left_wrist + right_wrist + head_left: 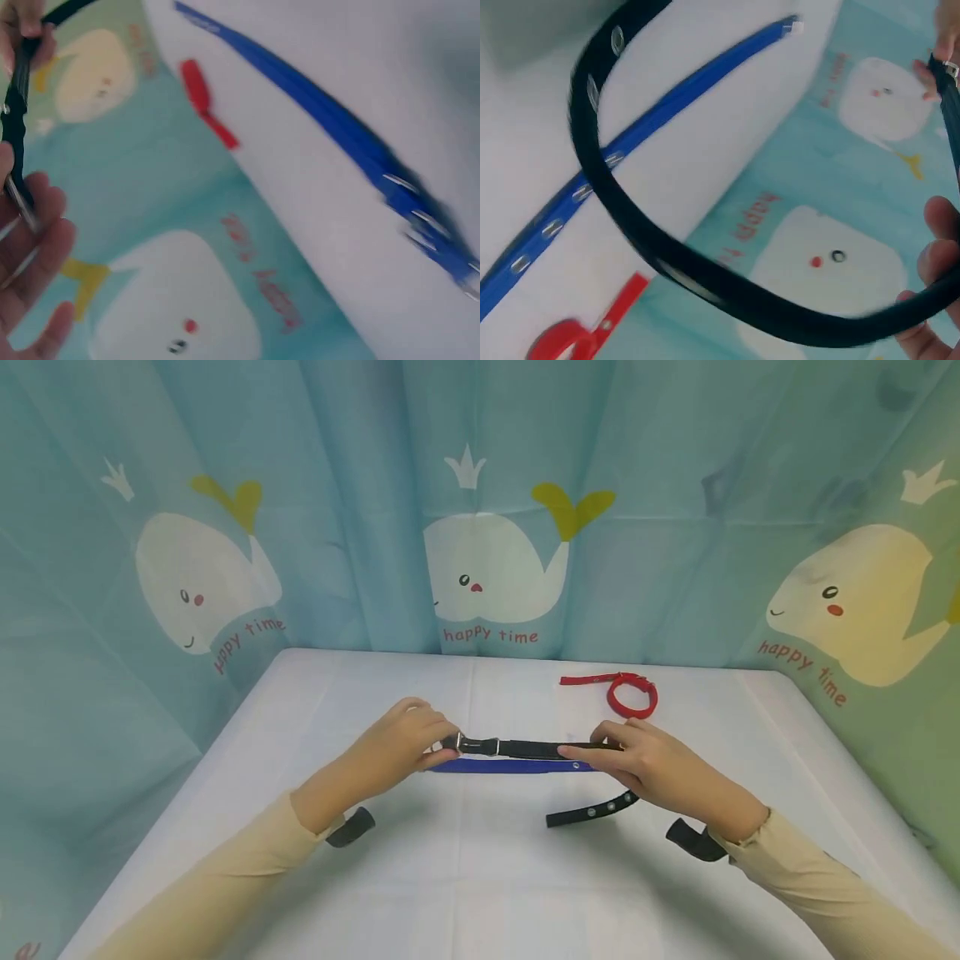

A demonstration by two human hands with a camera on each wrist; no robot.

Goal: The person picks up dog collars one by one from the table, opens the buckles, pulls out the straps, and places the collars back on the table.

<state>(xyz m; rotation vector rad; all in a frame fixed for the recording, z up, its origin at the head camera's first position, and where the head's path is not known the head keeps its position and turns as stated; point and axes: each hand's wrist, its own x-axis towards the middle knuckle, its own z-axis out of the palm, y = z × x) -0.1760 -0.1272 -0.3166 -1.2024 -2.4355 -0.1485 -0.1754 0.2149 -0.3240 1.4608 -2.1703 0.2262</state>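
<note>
A black buckled collar (532, 749) is stretched level between both hands, raised over the table. My left hand (405, 739) pinches its metal buckle end between thumb and fingers. Farther along the strap, my right hand (648, 764) grips it, thumb and fingers closed around the band. Past that hand the collar's free end (592, 812), with metal eyelets, curves down and back to the left; the right wrist view shows this loop (705, 289) large. A blue collar (495, 767) lies straight on the table, overlapped by the hands; its buckle (420, 214) appears in the left wrist view.
A red collar (588, 680) lies partly coiled toward the table's far right. The white table (480, 893) ends at a blue-green curtain (360, 527) printed with whales. Dark pieces (351, 827) stick out by the sleeve cuffs.
</note>
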